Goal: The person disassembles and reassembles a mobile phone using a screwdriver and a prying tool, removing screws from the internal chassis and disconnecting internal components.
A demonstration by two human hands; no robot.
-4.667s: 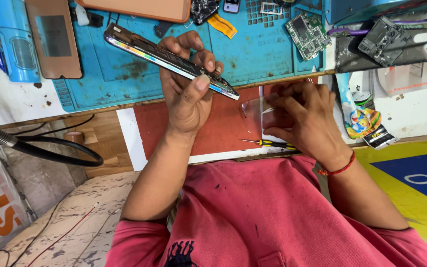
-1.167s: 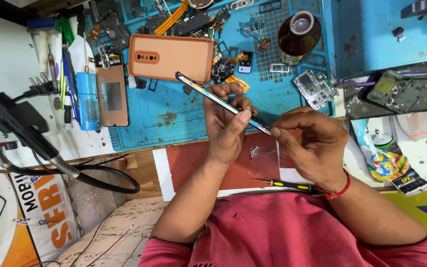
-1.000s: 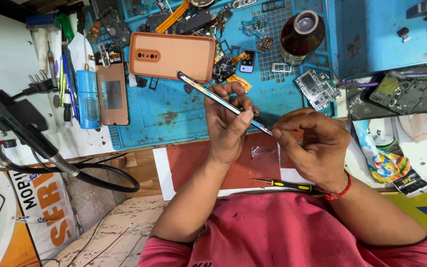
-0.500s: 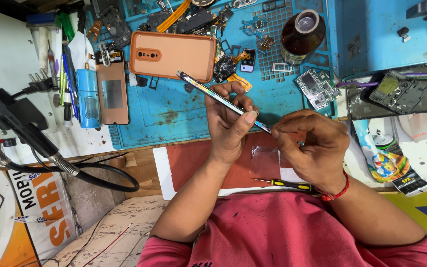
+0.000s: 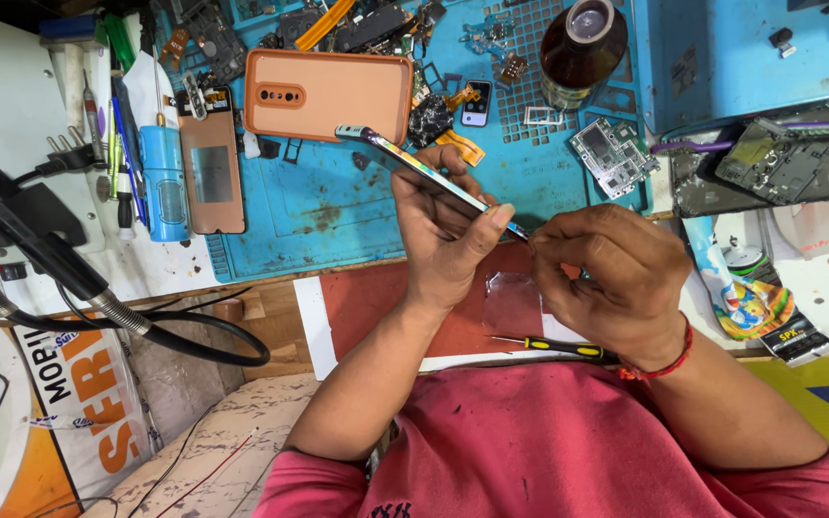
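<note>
My left hand (image 5: 443,235) is closed round the thin, edge-on smartphone with the glossy iridescent rim (image 5: 429,173), thumb pressed along its near edge. Its long axis runs from upper left, over the blue silicone work mat (image 5: 319,206), down to lower right. My right hand (image 5: 611,278) pinches shut at that lower-right corner; can't tell what's between the fingertips. Left wrist cocked up, right curled inward, both raised off the surface. Yellow-handled screwdriver (image 5: 558,347) lies below on the red pad (image 5: 376,302)

Blue work mat (image 5: 338,206), orange phone cover (image 5: 328,94), red shirt (image 5: 549,451), brown bottle (image 5: 582,43)
</note>
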